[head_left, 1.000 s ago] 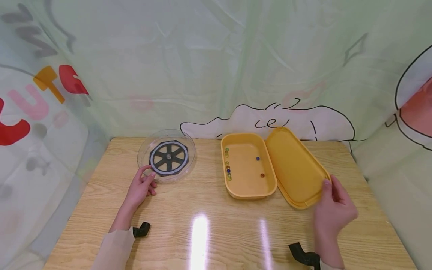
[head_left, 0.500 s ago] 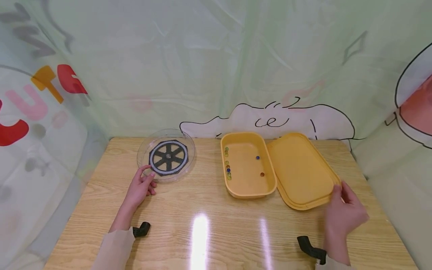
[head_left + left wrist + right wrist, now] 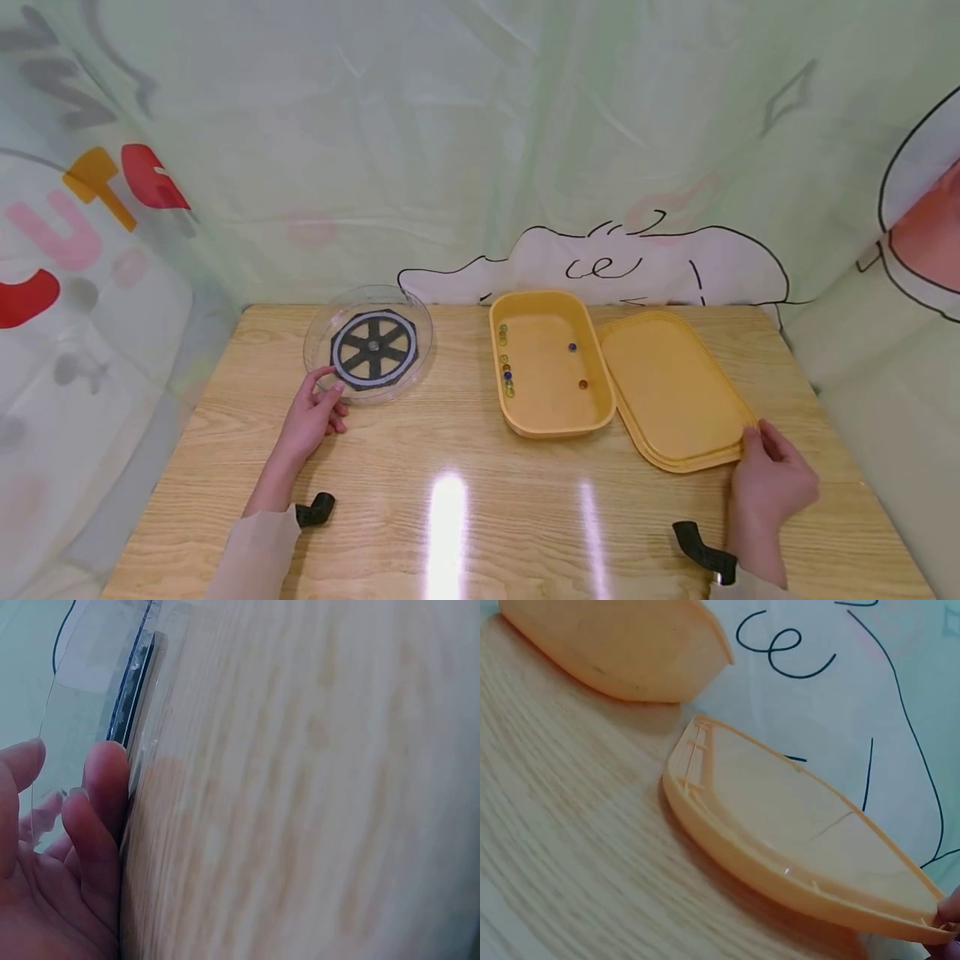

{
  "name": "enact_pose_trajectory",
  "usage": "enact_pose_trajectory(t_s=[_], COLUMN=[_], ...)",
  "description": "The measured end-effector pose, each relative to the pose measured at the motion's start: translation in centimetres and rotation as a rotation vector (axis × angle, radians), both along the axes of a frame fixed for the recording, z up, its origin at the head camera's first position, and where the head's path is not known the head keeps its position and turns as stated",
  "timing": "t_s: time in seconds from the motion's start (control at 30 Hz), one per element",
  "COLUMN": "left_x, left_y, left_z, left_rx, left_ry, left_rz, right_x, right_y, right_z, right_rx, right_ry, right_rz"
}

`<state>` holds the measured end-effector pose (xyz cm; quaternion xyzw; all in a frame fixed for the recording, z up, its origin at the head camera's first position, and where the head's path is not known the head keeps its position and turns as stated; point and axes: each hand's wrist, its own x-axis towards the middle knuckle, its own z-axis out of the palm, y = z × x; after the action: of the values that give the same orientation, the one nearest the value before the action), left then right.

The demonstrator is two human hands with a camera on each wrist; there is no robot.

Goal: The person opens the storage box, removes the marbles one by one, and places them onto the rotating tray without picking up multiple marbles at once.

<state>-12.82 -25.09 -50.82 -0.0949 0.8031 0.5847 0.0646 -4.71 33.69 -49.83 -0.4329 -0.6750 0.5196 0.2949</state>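
Observation:
My left hand (image 3: 311,419) is at the near left rim of a clear round dish (image 3: 423,367), its thumb and a finger on either side of the thin wall. A black six-spoked wheel-like piece with a pale ring (image 3: 352,383) lies inside the dish. On the right, my right hand (image 3: 776,483) pinches the near right corner of a yellow rectangular lid (image 3: 678,392). The lid lies low over the table, beside a yellow tub (image 3: 543,421). In the right wrist view, only fingertips (image 3: 951,909) show at the lid's end.
Several small glass marbles (image 3: 507,376) line the tub's left side; a blue one (image 3: 572,347) and an amber one (image 3: 582,385) lie apart on its right. A patterned curtain (image 3: 465,167) hangs behind the wooden table (image 3: 360,508).
My right hand has moved right and slightly nearer, lowering the lid from a tilted pose to a flatter one. The left hand stays at the dish.

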Motion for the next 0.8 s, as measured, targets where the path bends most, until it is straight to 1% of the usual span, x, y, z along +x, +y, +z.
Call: enact_pose_trajectory(t_s=[0.1,0.23,0.57,0.67,0.8], left_x=[0.0,0.0,-0.2,-0.3,-0.3], left_y=[0.0,-0.1,-0.1,-0.1,-0.1], left_z=[0.0,-0.1,-0.1,-0.1,-0.1], left_rx=[-0.004,-0.004,0.01,0.01,0.003], left_ry=[-0.007,-0.012,-0.01,-0.006,-0.003], left_rz=[-0.006,-0.01,-0.009,-0.007,-0.01], right_x=[0.0,-0.1,-0.2,-0.2,-0.4], right_y=[0.2,0.4,0.4,0.5,0.5], right_z=[-0.4,-0.5,0.2,0.4,0.6], right_rx=[-0.029,-0.035,-0.109,-0.106,-0.096], right_ry=[0.014,0.037,0.106,0.149,0.185], right_rz=[-0.012,-0.023,-0.035,-0.037,-0.017])
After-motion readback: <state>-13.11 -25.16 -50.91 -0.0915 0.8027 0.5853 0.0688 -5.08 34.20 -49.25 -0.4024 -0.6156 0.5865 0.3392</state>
